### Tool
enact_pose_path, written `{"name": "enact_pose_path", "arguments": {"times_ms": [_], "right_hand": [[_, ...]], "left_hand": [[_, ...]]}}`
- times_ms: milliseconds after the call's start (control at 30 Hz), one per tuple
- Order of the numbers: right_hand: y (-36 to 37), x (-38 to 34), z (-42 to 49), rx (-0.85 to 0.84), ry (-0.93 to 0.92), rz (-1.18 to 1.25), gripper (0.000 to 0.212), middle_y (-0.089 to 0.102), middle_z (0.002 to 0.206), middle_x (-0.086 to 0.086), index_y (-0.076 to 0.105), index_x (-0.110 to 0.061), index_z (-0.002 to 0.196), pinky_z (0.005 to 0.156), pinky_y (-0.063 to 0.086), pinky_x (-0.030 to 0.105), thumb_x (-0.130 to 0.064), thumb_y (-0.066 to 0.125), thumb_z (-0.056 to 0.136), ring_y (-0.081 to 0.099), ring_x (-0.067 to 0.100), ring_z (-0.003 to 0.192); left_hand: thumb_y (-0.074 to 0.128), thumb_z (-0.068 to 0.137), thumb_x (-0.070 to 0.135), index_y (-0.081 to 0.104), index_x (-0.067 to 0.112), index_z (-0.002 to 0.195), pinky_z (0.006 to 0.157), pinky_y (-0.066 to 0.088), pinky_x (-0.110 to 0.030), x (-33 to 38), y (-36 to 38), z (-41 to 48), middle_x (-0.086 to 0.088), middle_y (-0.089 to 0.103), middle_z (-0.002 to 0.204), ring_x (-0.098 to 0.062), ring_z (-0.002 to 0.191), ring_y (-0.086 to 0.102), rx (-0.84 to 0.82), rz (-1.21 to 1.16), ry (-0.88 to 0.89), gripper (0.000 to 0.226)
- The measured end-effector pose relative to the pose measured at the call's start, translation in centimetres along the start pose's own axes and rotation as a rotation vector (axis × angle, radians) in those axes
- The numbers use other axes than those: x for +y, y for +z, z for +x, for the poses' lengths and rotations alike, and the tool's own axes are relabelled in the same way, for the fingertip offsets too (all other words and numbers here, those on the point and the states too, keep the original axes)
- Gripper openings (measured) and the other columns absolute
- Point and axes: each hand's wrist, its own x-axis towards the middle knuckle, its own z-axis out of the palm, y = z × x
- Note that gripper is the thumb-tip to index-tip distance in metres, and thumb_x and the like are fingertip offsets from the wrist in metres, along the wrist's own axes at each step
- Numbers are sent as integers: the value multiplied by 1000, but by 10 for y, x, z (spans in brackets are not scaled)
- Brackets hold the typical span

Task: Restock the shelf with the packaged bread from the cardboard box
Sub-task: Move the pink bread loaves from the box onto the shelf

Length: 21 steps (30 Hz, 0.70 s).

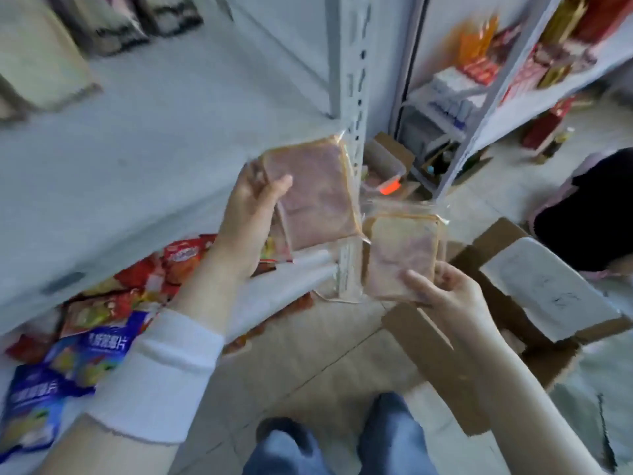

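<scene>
Jeans-clad knees [337, 440] at six o'clock anchor our view. At nine o'clock the grey shelf [144, 159] lies mostly bare, snack bags [89, 341] crowding the tier beneath. Our left hand [250, 217] clasps one packaged bread [315, 197] at the shelf's front lip, close by the slotted upright [352, 108]. Our right hand [448, 293] pinches a second pack [400, 255] near the cardboard box [534, 303] at three o'clock. Slick wrap (thinly gripped) could, we judge, slip or snag that post.
</scene>
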Motion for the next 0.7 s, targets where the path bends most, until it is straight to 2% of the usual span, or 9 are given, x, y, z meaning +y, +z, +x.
{"name": "enact_pose_path", "arguments": {"times_ms": [133,233,333,367,433,500,600,667,700], "right_hand": [[112,-57,-21,-187,-97,-32,21,69,62,-5,70,-16,78,51,50,14,-31,72,63,63,6,57],[202,-82,-33,-320,-151,-4,21,72,67,-3,71,-13,77,55,53,14,-31,70,66,67,7,62],[292,-99,-36,-413,-192,-31,27,72,68,-3,68,-5,85,52,49,13,-27,71,70,66,6,59],[323,-103,-34,-436,-208,-58,30,73,72,-1,69,-6,85,56,51,16,-30,72,67,67,10,63],[382,-111,-25,-432,-255,-126,32,72,80,4,69,-8,85,68,52,30,-33,76,66,67,19,75],[438,-119,-12,-402,-304,-150,20,67,79,7,67,-10,82,77,51,39,-25,76,72,63,22,78],[518,-131,9,-376,-386,-178,16,64,73,3,63,-16,75,79,54,39,-24,77,73,64,25,76],[564,-136,21,-379,-427,-187,22,61,74,2,60,-14,81,81,54,46,-25,77,72,62,24,75],[586,-137,26,-375,-440,-186,28,59,73,-2,57,-15,87,77,54,40,-25,78,72,59,19,72]], "left_hand": [[54,84,34,56,21,93,68,57,-29,68,-136,-24,5,70,85,-10,81,69,143,-42,65,16],[58,81,41,56,25,87,70,47,-30,98,-247,-47,0,61,83,-17,79,60,279,94,100,18],[58,87,35,57,27,87,61,40,-21,104,-345,-57,12,59,76,-4,69,55,426,187,102,8],[56,89,31,56,27,86,58,40,-20,101,-372,-57,15,59,74,-1,66,55,494,191,95,5],[54,92,26,55,26,84,59,38,-23,96,-417,-51,15,58,72,-2,65,53,611,190,75,8],[54,92,26,54,26,83,62,39,-24,91,-452,-38,13,57,74,-3,67,53,686,190,61,9],[55,91,27,53,25,80,72,42,-33,87,-502,-10,4,56,81,-16,79,53,781,212,55,11],[56,90,28,54,24,79,78,41,-37,86,-533,6,-3,55,88,-19,86,50,829,218,55,12],[57,89,29,54,24,79,79,41,-39,86,-546,14,-6,54,91,-20,88,49,853,212,53,11]]}}
